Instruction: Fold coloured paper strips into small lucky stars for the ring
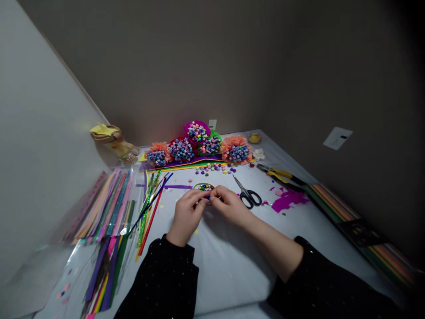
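My left hand and my right hand meet over the middle of the table, fingertips pinched together. Between them is a small dark blue piece, perhaps a paper strip, mostly hidden by the fingers. Just beyond the fingertips lies a small round dish of colourful little stars, partly covered by my hands. Scissors with black handles rest to the right of my right hand. Left of my left hand lie loose glittery and plain paper strips. Farther back, small pastel paper stars are scattered.
Star-filled paper flowers line the back wall. Yellow-handled pliers and torn magenta paper lie to the right, beside a pack of coloured paper. Plastic-sleeved strips occupy the left, near a yellow-topped jar.
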`<action>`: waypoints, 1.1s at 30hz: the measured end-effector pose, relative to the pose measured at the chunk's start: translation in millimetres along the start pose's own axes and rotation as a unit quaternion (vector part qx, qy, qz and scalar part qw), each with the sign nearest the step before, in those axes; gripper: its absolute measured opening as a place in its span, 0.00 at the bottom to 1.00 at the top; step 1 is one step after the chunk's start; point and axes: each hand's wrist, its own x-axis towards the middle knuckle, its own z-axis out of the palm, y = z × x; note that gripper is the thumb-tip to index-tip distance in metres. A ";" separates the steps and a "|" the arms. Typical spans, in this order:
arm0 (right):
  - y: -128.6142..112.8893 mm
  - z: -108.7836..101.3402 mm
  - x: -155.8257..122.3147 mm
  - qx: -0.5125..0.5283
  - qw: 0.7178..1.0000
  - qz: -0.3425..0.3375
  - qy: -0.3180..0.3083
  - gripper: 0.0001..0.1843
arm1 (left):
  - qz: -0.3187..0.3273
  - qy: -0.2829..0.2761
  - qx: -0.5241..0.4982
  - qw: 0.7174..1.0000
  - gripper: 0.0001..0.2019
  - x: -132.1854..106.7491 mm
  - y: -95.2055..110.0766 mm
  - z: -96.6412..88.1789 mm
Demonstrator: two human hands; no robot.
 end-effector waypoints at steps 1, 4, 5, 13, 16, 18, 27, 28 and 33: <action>0.1 0.4 -0.3 -0.025 0.999 -0.021 0.016 0.07 | -0.020 -0.002 -0.006 1.000 0.09 0.4 0.8 0.1; 2.6 1.4 -0.8 -0.064 0.996 -0.062 0.033 0.06 | -0.078 -0.004 -0.019 0.997 0.07 1.2 3.0 0.4; 3.8 1.7 -0.9 -0.069 0.995 -0.068 0.034 0.06 | -0.092 -0.006 -0.024 0.995 0.06 1.4 3.6 0.5; 4.1 2.0 -1.4 -0.064 0.993 -0.097 0.012 0.06 | -0.149 -0.038 -0.079 0.985 0.07 3.5 2.6 -2.2; 2.5 0.8 -1.8 -0.055 0.994 -0.088 0.015 0.06 | -0.152 -0.040 -0.092 0.983 0.07 4.0 3.6 -3.5; 2.3 -0.3 -2.5 -0.063 0.994 -0.085 0.038 0.04 | -0.150 -0.037 -0.097 0.983 0.08 3.8 4.9 -3.8; 0.3 -1.0 -9.6 -0.164 0.959 -0.130 0.189 0.02 | -0.128 -0.010 -0.110 0.986 0.08 1.7 9.1 -1.3; -0.1 -0.5 -10.0 -0.158 0.960 -0.134 0.190 0.02 | -0.132 -0.009 -0.117 0.984 0.08 1.8 9.3 -0.7; -2.2 1.2 -11.0 -0.126 0.964 -0.126 0.199 0.03 | -0.157 -0.012 -0.157 0.975 0.08 1.3 7.4 2.8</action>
